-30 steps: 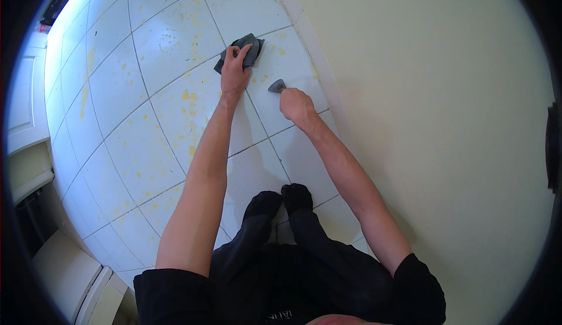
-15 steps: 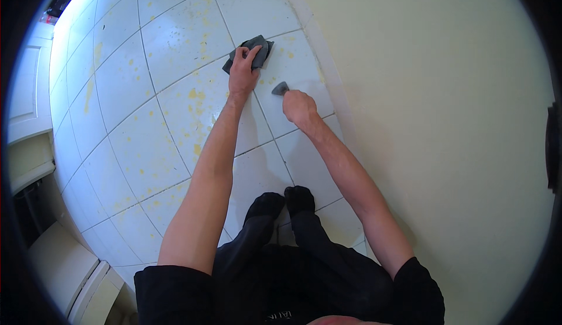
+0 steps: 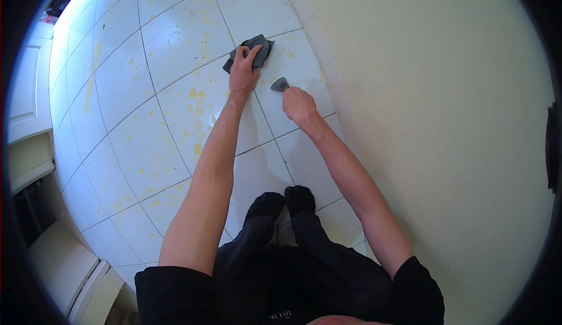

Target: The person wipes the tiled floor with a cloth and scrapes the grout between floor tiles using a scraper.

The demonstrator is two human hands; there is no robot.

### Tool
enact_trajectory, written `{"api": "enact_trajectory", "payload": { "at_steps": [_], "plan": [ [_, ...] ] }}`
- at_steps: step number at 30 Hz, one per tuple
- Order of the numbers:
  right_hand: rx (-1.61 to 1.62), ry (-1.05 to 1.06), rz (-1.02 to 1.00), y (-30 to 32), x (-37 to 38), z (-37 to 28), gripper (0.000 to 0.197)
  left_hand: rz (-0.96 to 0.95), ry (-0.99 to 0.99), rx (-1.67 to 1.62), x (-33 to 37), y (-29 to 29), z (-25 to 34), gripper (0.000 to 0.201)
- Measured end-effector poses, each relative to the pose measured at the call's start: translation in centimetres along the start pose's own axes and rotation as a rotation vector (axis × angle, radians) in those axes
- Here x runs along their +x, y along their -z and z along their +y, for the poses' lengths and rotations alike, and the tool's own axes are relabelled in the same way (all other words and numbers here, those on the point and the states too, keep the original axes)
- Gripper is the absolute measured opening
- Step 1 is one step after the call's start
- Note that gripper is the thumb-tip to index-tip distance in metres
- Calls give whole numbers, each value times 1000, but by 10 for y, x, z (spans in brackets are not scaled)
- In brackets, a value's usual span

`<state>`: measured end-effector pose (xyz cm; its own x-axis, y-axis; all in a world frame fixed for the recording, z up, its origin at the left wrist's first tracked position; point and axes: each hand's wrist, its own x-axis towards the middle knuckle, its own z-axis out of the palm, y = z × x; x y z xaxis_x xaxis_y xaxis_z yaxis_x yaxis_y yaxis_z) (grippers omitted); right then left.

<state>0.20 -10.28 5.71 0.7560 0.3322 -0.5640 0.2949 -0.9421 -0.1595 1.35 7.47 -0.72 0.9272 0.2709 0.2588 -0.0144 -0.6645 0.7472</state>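
Note:
My left hand (image 3: 243, 78) is closed on a folded dark grey cloth (image 3: 265, 51) that lies on the white tiled floor (image 3: 257, 167). To the right and a little nearer, my right hand (image 3: 300, 105) is wrapped round a scraper. The flared grey blade of that scraper (image 3: 280, 84) points to the upper left, toward a few yellow specks. Its handle is hidden in my fist, and I cannot tell whether the blade touches the tile. Yellow spots (image 3: 196, 94) are scattered over the tiles left of my hands.
A pale wall (image 3: 433, 108) with a low skirting rises along the right. My feet in black socks (image 3: 266, 205) stand on the tiles below my hands. At the left edge are a white panelled door (image 3: 26, 85) and a rounded white fixture (image 3: 61, 263).
The scraper and my right hand have shifted very slightly up and away from me. My left hand stays in place on the cloth.

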Motion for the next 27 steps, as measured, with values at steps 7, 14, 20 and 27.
{"api": "enact_trajectory", "payload": {
  "at_steps": [7,14,20,27],
  "plan": [
    [42,-12,39,3,0,-6,18,8,-13,24,0,0,1,65],
    [22,-27,32,0,3,-5,17,-4,0,8,0,1,1,66],
    [7,-51,9,7,7,-1,18,-9,4,11,0,1,3,66],
    [10,-23,22,8,11,3,19,4,-9,27,-1,1,-1,67]
  ]
}}
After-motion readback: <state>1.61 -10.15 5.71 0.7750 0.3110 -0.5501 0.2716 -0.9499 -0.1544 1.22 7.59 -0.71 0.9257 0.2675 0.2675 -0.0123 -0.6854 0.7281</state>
